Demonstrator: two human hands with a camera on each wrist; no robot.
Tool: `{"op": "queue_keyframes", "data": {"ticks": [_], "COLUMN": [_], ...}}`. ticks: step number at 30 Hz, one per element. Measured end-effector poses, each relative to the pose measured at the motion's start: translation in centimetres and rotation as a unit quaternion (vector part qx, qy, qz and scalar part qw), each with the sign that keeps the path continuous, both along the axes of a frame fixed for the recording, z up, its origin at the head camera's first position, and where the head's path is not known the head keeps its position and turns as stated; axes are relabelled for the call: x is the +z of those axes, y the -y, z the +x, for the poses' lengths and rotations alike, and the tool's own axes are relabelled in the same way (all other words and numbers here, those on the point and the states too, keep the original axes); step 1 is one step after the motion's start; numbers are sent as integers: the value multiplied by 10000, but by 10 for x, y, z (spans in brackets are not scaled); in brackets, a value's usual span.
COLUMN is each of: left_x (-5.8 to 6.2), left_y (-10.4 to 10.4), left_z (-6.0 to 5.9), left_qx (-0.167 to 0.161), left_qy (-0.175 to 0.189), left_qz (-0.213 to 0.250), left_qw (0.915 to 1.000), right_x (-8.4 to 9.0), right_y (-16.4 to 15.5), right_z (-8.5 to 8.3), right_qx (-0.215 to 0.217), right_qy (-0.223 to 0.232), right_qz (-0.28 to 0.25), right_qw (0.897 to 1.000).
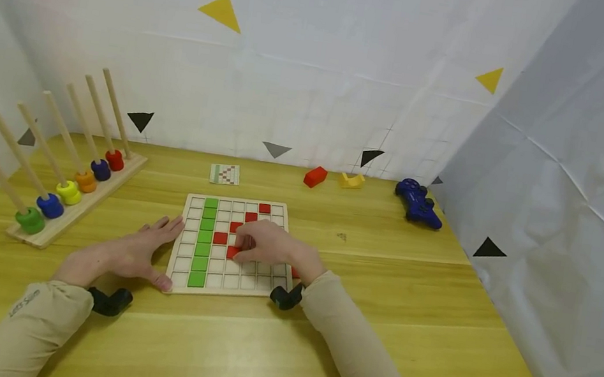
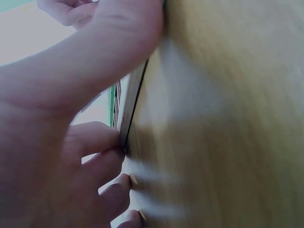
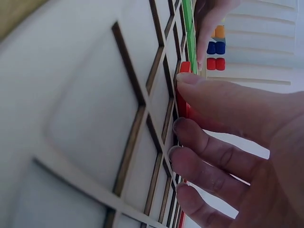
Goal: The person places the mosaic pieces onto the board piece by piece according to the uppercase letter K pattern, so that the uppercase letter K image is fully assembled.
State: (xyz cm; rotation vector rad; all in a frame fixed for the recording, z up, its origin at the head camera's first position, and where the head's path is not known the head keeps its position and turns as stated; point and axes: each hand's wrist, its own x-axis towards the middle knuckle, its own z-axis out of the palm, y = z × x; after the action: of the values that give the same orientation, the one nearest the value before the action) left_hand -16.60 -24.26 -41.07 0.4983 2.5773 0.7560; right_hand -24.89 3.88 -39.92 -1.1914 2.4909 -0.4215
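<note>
A white gridded wooden board (image 1: 185, 260) lies flat, with a column of green tiles (image 1: 202, 249) and a slanting line of red tiles (image 1: 251, 216). My left hand (image 1: 133, 254) rests at the board's left side, fingers spread, thumb by the near left corner. In the left wrist view its fingertips touch the board's edge (image 2: 127, 102). Over the middle of the grid, my right hand (image 1: 271, 245) pinches a red tile (image 3: 182, 92) at the board's surface. The thumb shows on that tile in the right wrist view; the index fingertip is mostly hidden.
Behind the board lie a small pattern card (image 1: 225, 174), a red block (image 1: 315, 177), a yellow piece (image 1: 352, 181) and a blue game controller (image 1: 418, 203). A wooden peg rack (image 1: 85, 206) with coloured rings stands left. Something red (image 1: 295, 273) shows beneath my right wrist.
</note>
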Motion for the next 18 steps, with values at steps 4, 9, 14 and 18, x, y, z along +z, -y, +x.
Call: {"op": "queue_keyframes", "data": {"ticks": [4,9,14,18], "left_x": [1,1,1,2], "left_y": [-1,0,0,-1], "left_z": [0,0,1,2], "left_qx": [8,-26,-17,-5], "left_qy": [15,-16,-9,-9], "left_qz": [8,79,103,101], "left_qw": [10000,10000,9999,9999], "right_x": [1,0,-1,-1], "right_y": [-1,0,1,1], "right_z": [1,1,1,2], "right_qx": [5,-16,-112,-193], "right_qy": [-27,-63,-9,41], "right_qz": [-21,-20,4,14], "right_qw": [10000,10000,9999,9998]}}
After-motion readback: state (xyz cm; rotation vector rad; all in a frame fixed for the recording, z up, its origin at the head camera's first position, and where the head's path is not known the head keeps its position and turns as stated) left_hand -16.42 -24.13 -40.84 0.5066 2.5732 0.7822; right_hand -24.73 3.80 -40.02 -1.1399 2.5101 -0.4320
